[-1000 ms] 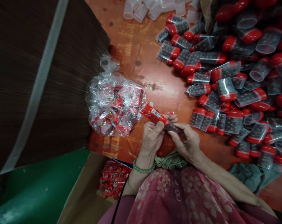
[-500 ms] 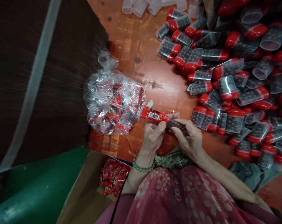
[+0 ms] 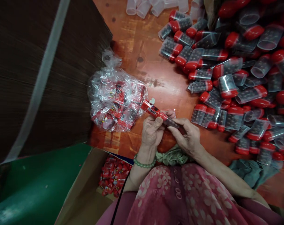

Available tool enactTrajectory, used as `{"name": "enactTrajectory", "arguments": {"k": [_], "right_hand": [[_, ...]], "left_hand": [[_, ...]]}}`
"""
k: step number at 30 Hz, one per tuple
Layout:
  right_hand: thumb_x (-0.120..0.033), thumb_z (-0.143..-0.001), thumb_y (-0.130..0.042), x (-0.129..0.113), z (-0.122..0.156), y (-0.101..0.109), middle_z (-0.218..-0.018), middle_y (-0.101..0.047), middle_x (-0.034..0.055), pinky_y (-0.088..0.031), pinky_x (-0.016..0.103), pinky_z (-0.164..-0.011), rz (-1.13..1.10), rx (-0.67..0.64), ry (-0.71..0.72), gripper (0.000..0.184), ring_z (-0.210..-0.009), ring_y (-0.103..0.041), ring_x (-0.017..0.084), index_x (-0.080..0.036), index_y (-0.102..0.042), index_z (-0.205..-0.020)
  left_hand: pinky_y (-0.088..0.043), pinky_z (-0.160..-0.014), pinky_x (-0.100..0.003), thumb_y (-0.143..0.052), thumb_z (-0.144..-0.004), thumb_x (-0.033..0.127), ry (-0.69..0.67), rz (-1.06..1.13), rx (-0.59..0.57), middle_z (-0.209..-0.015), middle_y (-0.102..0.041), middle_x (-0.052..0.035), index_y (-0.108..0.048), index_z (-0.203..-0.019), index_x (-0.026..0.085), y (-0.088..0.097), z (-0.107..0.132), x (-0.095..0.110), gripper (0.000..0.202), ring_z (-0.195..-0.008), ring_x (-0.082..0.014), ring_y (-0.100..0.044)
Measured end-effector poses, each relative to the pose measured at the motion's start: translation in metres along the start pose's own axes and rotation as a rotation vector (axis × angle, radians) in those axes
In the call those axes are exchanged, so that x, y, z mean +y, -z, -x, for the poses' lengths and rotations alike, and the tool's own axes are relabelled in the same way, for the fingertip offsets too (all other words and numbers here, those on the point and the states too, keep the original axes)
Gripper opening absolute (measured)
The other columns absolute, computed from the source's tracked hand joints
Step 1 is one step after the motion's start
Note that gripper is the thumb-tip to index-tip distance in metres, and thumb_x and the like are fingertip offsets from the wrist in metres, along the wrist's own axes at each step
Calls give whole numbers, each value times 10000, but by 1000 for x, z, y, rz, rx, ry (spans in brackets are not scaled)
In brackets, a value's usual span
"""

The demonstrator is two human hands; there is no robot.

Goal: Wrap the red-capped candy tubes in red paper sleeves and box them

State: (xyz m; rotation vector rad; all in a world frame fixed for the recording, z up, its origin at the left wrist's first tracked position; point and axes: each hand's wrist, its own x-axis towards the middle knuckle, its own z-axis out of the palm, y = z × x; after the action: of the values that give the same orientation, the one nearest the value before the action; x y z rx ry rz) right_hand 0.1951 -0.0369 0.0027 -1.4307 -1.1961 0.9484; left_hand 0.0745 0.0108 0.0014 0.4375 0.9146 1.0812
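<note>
1. Below the near left corner of the tabletop we see a carton of red packs; whatever slips off that corner could drop there.
2. At the near edge a green cloth lies bunched between our wrists; a sweeping forearm might drag it.
3. Our left hand grips the packet, thumb on top; our right hand pinches its dark end between thumb and finger.
4. The packet sits tilted over the tabletop's near part; too hard a squeeze might crease it, too loose a one lose it.
5. Toward the left edge, just beside its red tip, the bag could snag on it.
6. Rightward, tubes are heaped loosely; an elbow's bump could scatter them.
7. Farthest, cups lie sideways and might roll if jolted.
</note>
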Motion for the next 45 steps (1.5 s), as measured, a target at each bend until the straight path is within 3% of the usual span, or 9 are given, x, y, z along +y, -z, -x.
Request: {"name": "enactTrajectory", "arguments": {"k": [5,8,14,21,24,31,35,40,45], "right_hand": [[-499,-841,-695,0,-2,4,-660,-722,1,-588,264,-603,-458,-188,-341,321,-575,-692,138,-192,-630,-910],[-507,-832,-702,2,0,4,-644,-711,-3,-583,257,-585,-456,-160,-337,335,-552,-679,132,-189,-629,-908],[-360,-844,-692,2,1,5,-875,-761,51,-598,316,-741,12,85,1,175,-752,-719,177,-218,-667,-943],[-473,-847,-679,2,-3,7,-691,-691,-17,-580,238,-569,-375,-185,-263,292,-569,-686,121,-200,-617,-929],[-423,-868,-667,3,1,5,-745,-702,-10,-591,251,-609,-270,-159,-182,234,-606,-688,122,-205,-616,-937],[-251,-885,-646,12,3,7,-882,-753,74,-596,310,-751,233,-12,251,108,-814,-729,200,-214,-663,-984],[-295,-866,-660,12,1,5,-874,-747,35,-606,305,-730,17,-48,45,121,-756,-719,174,-226,-649,-965],[-472,-737,-792,5,-5,3,-822,-725,-17,-608,248,-582,-471,-68,-333,363,-596,-676,110,-231,-570,-893],[-469,-689,-835,0,-11,7,-739,-718,-27,-600,227,-559,-545,-97,-387,434,-566,-688,110,-215,-587,-940]], "left_hand": [[-600,-608,-338,-846,-645,502,17,-87,-95,-954,-784,-149,-777,-828,148,-3,4,0,405,-711,-232,-735],[-567,-535,-288,-850,-649,462,25,-99,-110,-954,-785,-141,-787,-829,148,-7,7,-2,368,-646,-201,-717],[-583,-900,-371,-826,-693,428,-26,-125,-127,-953,-789,-119,-793,-821,158,-7,7,-5,301,-964,-267,-736],[-557,-970,-445,-871,-642,409,-67,-34,-65,-1047,-771,-119,-760,-935,179,-3,6,-4,389,-1042,-296,-724],[-573,-943,-437,-855,-671,388,-63,-14,-53,-940,-784,-97,-773,-876,184,-4,8,-5,301,-962,-272,-745],[-585,-894,-394,-888,-592,405,-16,-66,-32,-790,-778,-65,-784,-736,179,-6,5,-8,287,-793,-226,-741],[-576,-847,-349,-876,-600,409,36,-122,-36,-859,-784,-86,-792,-800,166,-7,6,-11,326,-824,-224,-729],[-534,-600,-279,-881,-582,491,133,-133,-66,-798,-762,-75,-783,-881,147,-3,9,-12,466,-591,-145,-644],[-589,-776,-377,-837,-600,605,84,-48,-63,-997,-770,-118,-759,-982,187,-6,9,-7,572,-940,-281,-720]]}}
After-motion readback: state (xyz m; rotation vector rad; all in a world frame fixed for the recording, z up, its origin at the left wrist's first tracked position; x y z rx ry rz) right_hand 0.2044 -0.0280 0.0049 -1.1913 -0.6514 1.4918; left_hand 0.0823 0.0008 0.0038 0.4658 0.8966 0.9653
